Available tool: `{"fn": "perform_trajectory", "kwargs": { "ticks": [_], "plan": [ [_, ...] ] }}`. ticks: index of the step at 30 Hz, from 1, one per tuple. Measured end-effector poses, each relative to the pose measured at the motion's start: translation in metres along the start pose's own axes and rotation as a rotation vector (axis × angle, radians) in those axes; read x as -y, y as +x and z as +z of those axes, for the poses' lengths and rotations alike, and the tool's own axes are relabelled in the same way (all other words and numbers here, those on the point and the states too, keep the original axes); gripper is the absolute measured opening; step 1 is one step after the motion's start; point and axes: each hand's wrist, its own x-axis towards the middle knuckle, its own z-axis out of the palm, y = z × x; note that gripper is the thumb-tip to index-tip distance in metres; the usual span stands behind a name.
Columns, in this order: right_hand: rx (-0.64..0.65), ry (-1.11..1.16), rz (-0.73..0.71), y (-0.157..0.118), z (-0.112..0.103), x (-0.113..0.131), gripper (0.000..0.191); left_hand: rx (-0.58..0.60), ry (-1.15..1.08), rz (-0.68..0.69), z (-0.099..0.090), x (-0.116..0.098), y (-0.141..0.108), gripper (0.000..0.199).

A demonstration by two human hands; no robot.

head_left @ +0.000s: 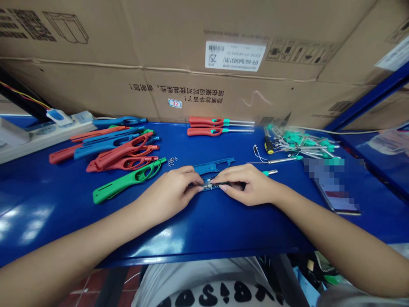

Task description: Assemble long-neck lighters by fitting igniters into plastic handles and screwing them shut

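Between my hands lies an open blue lighter body (208, 186) with small inner parts showing, part of it hidden under my fingers. My left hand (174, 186) pinches its left end with thumb and fingertips. From the other side, my right hand (247, 185) is closed on the lighter body, thumb and forefinger at the inner parts. A metal tube with a green collar (271, 172) sticks out past my right hand. Just behind the fingers rests a blue lighter shell half (214, 166). Several small screws (172, 162) lie to the left of it.
Red, blue and green lighter shells (128, 179) are piled at left, near a power strip (64, 132). Two red lighters (207, 127) lie at the back by a cardboard box (179, 51). At right are a screwdriver (268, 145), metal tubes with green parts (306, 143) and a phone (335, 192).
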Motion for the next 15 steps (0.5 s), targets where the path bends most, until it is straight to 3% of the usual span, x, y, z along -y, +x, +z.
{"fn": "perform_trajectory", "kwargs": {
  "ticks": [15],
  "plan": [
    [0.043,0.034,0.068,-0.0017,0.0036,-0.002,0.025,-0.032,0.046,0.039,0.0031,-0.0014,-0.0035,0.019]
  ]
}}
